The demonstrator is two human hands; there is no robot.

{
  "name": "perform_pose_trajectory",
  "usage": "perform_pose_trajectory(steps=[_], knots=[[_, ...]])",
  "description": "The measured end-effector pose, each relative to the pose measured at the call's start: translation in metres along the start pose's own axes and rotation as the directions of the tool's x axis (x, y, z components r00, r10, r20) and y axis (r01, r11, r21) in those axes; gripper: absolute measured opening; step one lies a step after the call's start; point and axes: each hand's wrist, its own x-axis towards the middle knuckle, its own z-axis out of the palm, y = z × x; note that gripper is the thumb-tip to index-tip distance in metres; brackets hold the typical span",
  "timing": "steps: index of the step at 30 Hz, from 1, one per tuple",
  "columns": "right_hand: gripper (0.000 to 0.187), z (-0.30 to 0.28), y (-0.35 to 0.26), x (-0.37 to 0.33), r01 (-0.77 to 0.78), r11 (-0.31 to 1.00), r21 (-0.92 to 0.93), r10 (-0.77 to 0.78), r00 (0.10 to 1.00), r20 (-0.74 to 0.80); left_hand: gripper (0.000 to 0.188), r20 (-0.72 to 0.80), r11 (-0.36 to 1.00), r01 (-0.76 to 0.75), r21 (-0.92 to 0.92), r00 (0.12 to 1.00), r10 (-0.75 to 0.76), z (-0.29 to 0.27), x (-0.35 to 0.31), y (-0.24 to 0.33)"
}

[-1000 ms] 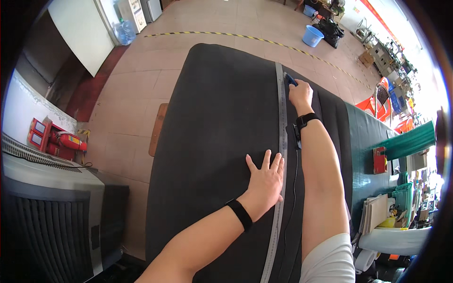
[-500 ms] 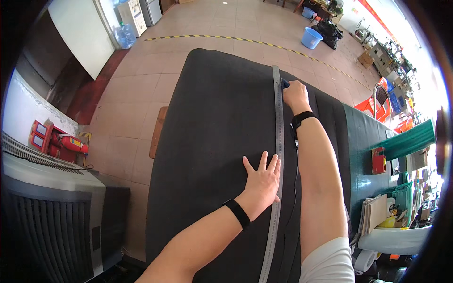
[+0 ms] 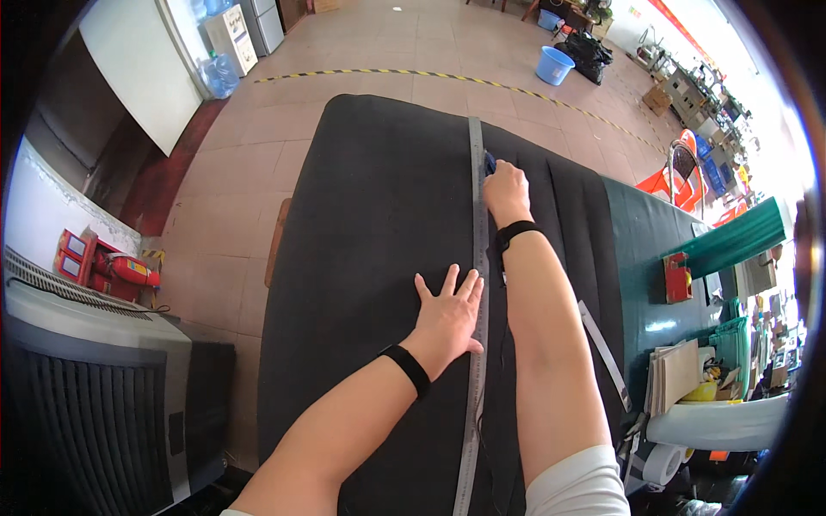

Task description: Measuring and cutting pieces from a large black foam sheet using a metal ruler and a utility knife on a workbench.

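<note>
A long metal ruler lies lengthwise on a black fabric sheet spread over the table. My left hand rests flat with its fingers spread, the fingertips and thumb at the ruler's left edge. Farther up, my right hand is closed around a small dark blue hand tool, held against the ruler's right edge near its far end. The tool's tip is hidden, so its exact kind cannot be made out. A thin dark cord runs on the fabric beside the ruler.
To the right, a second metal strip lies aslant near my right forearm. Beyond it are a green tabletop, a red box and a green roll. An air cooler and a fire extinguisher stand at left.
My right hand has come slightly nearer along the ruler with the tool. My left hand keeps its place beside the ruler. The view has shifted, and the second metal strip now shows.
</note>
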Motion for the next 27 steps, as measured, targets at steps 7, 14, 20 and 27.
perform_pose_trajectory(steps=[7,14,20,27], knots=[[0.022,-0.016,0.001,-0.047,0.000,1.000,-0.001,0.000,0.999,0.041,0.122,-0.031,1.000,0.002,-0.020,1.000,-0.002,0.005,-0.001,-0.001],[0.022,-0.041,0.005,-0.113,0.002,0.998,-0.055,0.002,0.997,0.080,0.123,-0.098,0.999,-0.021,-0.026,0.995,0.018,0.010,-0.004,-0.004],[0.024,-0.069,0.001,-0.190,-0.044,0.998,-0.040,0.049,0.990,0.130,0.121,-0.122,1.000,-0.003,-0.030,0.993,-0.001,0.013,0.001,-0.006],[0.032,-0.100,0.009,-0.280,-0.070,0.992,-0.107,0.089,0.978,0.191,0.121,-0.115,1.000,-0.002,-0.022,0.993,0.000,0.015,0.007,-0.002]])
